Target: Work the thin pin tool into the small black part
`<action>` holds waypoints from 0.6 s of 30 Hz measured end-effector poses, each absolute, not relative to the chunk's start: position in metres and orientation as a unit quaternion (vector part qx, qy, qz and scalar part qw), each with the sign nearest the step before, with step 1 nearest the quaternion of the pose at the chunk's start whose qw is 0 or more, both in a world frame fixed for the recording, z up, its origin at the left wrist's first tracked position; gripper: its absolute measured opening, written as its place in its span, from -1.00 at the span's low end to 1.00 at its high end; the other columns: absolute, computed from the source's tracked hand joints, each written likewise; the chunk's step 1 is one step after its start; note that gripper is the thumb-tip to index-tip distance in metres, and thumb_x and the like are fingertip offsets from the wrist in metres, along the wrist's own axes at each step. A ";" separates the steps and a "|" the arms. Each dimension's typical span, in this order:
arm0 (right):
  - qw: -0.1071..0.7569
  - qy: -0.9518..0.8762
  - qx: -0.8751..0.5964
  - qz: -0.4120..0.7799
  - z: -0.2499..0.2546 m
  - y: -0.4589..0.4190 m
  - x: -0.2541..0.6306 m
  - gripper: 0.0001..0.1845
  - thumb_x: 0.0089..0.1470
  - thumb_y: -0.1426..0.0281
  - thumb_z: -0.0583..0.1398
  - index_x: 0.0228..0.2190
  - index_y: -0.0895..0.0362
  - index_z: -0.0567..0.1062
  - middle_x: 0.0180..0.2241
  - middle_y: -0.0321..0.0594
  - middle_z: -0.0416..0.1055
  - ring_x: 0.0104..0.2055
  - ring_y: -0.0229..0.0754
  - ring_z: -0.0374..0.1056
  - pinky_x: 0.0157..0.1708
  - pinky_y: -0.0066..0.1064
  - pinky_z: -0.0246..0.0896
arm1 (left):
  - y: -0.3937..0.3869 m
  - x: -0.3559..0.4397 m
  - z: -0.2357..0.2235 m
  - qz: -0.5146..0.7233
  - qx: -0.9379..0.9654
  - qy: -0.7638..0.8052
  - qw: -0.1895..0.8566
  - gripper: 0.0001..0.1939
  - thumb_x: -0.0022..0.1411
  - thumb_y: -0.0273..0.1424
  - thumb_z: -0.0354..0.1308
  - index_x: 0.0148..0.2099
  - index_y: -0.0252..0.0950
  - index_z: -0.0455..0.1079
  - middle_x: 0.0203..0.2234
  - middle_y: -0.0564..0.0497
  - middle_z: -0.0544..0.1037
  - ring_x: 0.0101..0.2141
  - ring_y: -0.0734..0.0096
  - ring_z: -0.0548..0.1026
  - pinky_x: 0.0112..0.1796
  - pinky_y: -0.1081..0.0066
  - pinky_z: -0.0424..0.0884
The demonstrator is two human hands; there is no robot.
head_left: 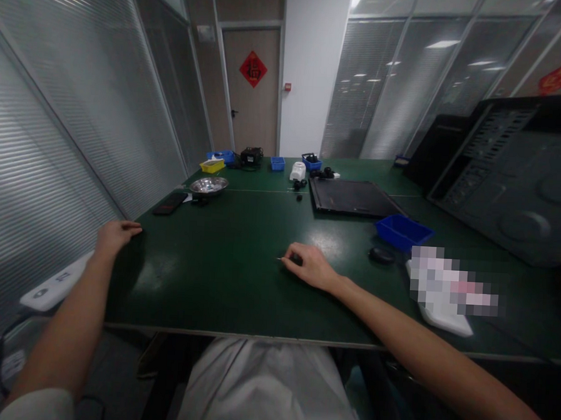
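My right hand (312, 268) rests on the green tabletop (221, 263) near its middle. Its fingers are curled around a small dark tool (297, 259), whose thin pale tip sticks out to the left; most of it is hidden in the hand. At the table's left edge is my left hand (115, 236), its fingertips pressed together. Whatever they may pinch is too small and dark to make out. Beyond that hand lies a dark flat phone-like object (170, 203), beside a shiny metal bowl (209, 185) with small things in it.
A black flat panel (356, 198) lies far right of centre. Nearer are a blue bin (403, 233), a black mouse (381, 256) and a partly blurred white object (439, 312). A large dark case (512, 184) stands at the right. Small bins, including a yellow tray (212, 165), line the far side.
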State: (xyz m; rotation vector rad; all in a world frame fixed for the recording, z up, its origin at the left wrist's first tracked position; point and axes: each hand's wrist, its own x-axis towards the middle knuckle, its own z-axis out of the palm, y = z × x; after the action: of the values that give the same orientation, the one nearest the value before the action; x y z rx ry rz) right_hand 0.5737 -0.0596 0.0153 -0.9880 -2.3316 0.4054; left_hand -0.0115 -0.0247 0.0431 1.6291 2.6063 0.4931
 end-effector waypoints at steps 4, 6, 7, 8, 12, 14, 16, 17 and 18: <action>0.283 -0.873 -0.365 0.154 0.016 -0.060 0.575 -0.85 0.30 0.27 0.21 -0.27 0.09 0.51 -0.31 -0.26 0.49 -0.32 -0.22 0.37 -0.29 -0.39 0.20 | -0.021 -0.016 0.043 0.168 0.489 0.854 0.057 -0.65 0.32 -0.25 0.24 0.02 -0.40 0.58 -0.42 0.05 0.62 -0.34 0.35 0.50 -0.34 0.53 0.21; 0.281 -0.874 -0.365 0.156 0.016 -0.060 0.575 -0.85 0.30 0.28 0.21 -0.27 0.09 0.51 -0.30 -0.25 0.49 -0.32 -0.21 0.37 -0.29 -0.39 0.20 | -0.020 -0.017 0.042 0.171 0.486 0.855 0.060 -0.64 0.34 -0.24 0.22 0.02 -0.41 0.58 -0.43 0.04 0.62 -0.34 0.33 0.50 -0.35 0.52 0.20; 0.280 -0.874 -0.366 0.156 0.016 -0.059 0.575 -0.85 0.30 0.28 0.21 -0.27 0.09 0.51 -0.31 -0.25 0.49 -0.32 -0.22 0.37 -0.30 -0.39 0.20 | -0.019 -0.017 0.041 0.174 0.486 0.854 0.061 -0.63 0.34 -0.24 0.21 0.03 -0.41 0.58 -0.42 0.03 0.62 -0.34 0.32 0.50 -0.36 0.52 0.20; 0.280 -0.873 -0.367 0.155 0.016 -0.059 0.575 -0.85 0.30 0.28 0.22 -0.27 0.09 0.51 -0.31 -0.26 0.49 -0.32 -0.22 0.36 -0.30 -0.40 0.19 | -0.019 -0.018 0.040 0.176 0.487 0.853 0.062 -0.63 0.35 -0.24 0.20 0.03 -0.42 0.58 -0.41 0.02 0.63 -0.33 0.32 0.50 -0.35 0.52 0.21; 0.278 -0.874 -0.369 0.153 0.016 -0.059 0.575 -0.86 0.29 0.28 0.22 -0.28 0.09 0.51 -0.31 -0.27 0.48 -0.33 -0.22 0.36 -0.32 -0.40 0.18 | -0.020 -0.017 0.040 0.182 0.494 0.847 0.071 -0.65 0.37 -0.30 0.17 0.06 -0.42 0.57 -0.36 0.03 0.65 -0.33 0.39 0.51 -0.34 0.55 0.22; 0.276 -0.875 -0.367 0.154 0.016 -0.059 0.575 -0.86 0.30 0.29 0.22 -0.27 0.09 0.51 -0.31 -0.27 0.48 -0.32 -0.22 0.37 -0.31 -0.40 0.18 | -0.022 -0.015 0.042 0.182 0.492 0.848 0.071 -0.67 0.35 -0.32 0.19 0.05 -0.42 0.57 -0.35 0.03 0.65 -0.33 0.41 0.52 -0.33 0.56 0.23; 0.276 -0.876 -0.365 0.154 0.015 -0.059 0.575 -0.87 0.30 0.29 0.22 -0.26 0.09 0.51 -0.29 -0.26 0.49 -0.31 -0.22 0.38 -0.30 -0.40 0.18 | -0.022 -0.012 0.044 0.179 0.481 0.856 0.062 -0.70 0.32 -0.33 0.22 -0.01 -0.41 0.59 -0.39 0.04 0.64 -0.34 0.41 0.52 -0.33 0.57 0.24; 0.276 -0.876 -0.364 0.153 0.015 -0.059 0.575 -0.87 0.30 0.29 0.22 -0.26 0.09 0.51 -0.30 -0.27 0.49 -0.31 -0.23 0.38 -0.30 -0.40 0.18 | -0.022 -0.010 0.046 0.175 0.469 0.864 0.055 -0.74 0.31 -0.34 0.23 -0.07 -0.41 0.61 -0.44 0.05 0.62 -0.36 0.40 0.51 -0.33 0.56 0.25; 0.275 -0.876 -0.365 0.152 0.014 -0.058 0.575 -0.87 0.29 0.29 0.23 -0.26 0.09 0.50 -0.30 -0.27 0.49 -0.31 -0.23 0.38 -0.30 -0.41 0.18 | -0.021 -0.008 0.047 0.172 0.455 0.872 0.046 -0.78 0.30 -0.35 0.24 -0.14 -0.40 0.61 -0.51 0.06 0.59 -0.38 0.38 0.51 -0.33 0.55 0.26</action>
State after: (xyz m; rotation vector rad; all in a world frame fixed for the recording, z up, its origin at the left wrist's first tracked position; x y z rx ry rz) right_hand 0.5746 -0.0583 0.0143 -0.9801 -2.3556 0.4082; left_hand -0.0082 -0.0214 0.0468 1.3898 2.6630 0.5258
